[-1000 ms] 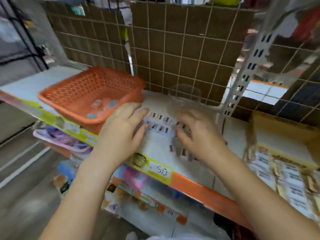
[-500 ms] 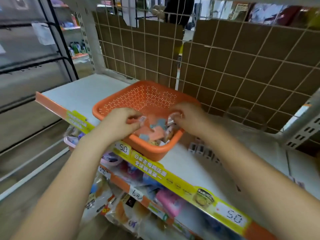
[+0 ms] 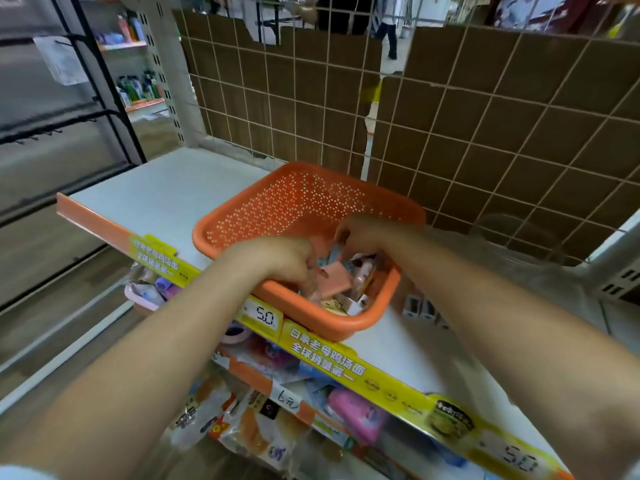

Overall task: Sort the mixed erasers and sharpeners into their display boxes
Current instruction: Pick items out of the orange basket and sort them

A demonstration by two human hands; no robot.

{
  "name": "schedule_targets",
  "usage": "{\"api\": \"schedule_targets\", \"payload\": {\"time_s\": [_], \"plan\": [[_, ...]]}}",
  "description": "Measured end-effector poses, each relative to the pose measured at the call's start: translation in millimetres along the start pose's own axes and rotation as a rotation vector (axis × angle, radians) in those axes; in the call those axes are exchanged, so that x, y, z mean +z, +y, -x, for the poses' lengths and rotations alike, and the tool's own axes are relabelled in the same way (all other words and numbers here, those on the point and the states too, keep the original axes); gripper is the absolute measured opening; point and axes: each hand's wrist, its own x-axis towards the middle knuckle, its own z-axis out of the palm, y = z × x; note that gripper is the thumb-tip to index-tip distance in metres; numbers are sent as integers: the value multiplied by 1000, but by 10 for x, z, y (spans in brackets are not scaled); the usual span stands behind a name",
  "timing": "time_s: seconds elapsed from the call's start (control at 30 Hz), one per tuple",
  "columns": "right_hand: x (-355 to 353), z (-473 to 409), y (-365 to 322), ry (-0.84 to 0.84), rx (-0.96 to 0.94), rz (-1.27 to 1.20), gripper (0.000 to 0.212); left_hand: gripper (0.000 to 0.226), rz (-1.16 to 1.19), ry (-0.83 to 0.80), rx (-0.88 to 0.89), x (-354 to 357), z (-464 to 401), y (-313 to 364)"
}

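Observation:
An orange perforated basket [image 3: 304,206] sits on the white shelf [image 3: 166,192] and holds a mixed heap of erasers and sharpeners at its near right corner. A pink eraser [image 3: 335,281] lies tilted on top of the heap. My left hand [image 3: 285,259] reaches over the near rim, fingers curled down into the heap beside the pink eraser. My right hand [image 3: 362,235] is curled over the heap from the right, fingertips hidden among the items. Whether either hand holds a piece is hidden. A row of small grey sharpeners [image 3: 420,308] stands on the shelf right of the basket.
A clear plastic tub [image 3: 502,237] stands behind my right forearm against the wire grid back wall [image 3: 485,140]. The shelf's front edge carries yellow price strips [image 3: 325,362]. Packaged goods fill the lower shelf [image 3: 263,420]. The aisle floor lies to the left.
My hands left the row of sharpeners on the shelf and moved left into the orange basket. Since half a second ago both have dug deeper into the heap.

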Motion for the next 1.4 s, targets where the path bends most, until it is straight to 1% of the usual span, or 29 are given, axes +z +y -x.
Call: {"api": "schedule_targets", "payload": {"time_s": [0.13,0.23,0.33,0.43,0.53,0.63,0.73,0.87,1.0,1.1,1.2,1.27,1.33,1.4], "plan": [[13,11,10,19,12,-30,32,13,26,-8,50,10,-3,-29],[-2,34,28,55,11,-90,23,13,166,18,85,-1,9,-71],[-36,66,45,115,-13,-255,24,16,391,118,106,-14,71,-98],[-97,134,50,200,-64,-428,22,13,637,241,127,-32,138,-117],[-166,278,39,269,-111,-601,31,21,814,374,180,-40,210,-115],[-199,488,38,249,-157,-869,27,21,950,472,251,-30,277,-90],[-200,720,82,239,-202,-939,26,23,1018,522,287,-12,332,-41],[-159,1044,152,254,-245,-979,24,32,1105,536,342,30,410,76],[-70,1310,296,337,-245,-1088,21,34,1157,553,413,127,457,268],[-3,1513,457,408,-227,-1170,28,37,1200,525,471,219,457,484],[56,1753,609,498,-182,-1249,39,33,1258,483,514,332,430,727],[94,1939,701,567,-172,-1282,38,31,1287,449,531,414,399,895],[136,2129,816,617,-184,-1306,36,33,1309,414,552,511,372,1087],[187,2318,961,657,-176,-1334,28,36,1295,382,561,625,358,1296]]}}
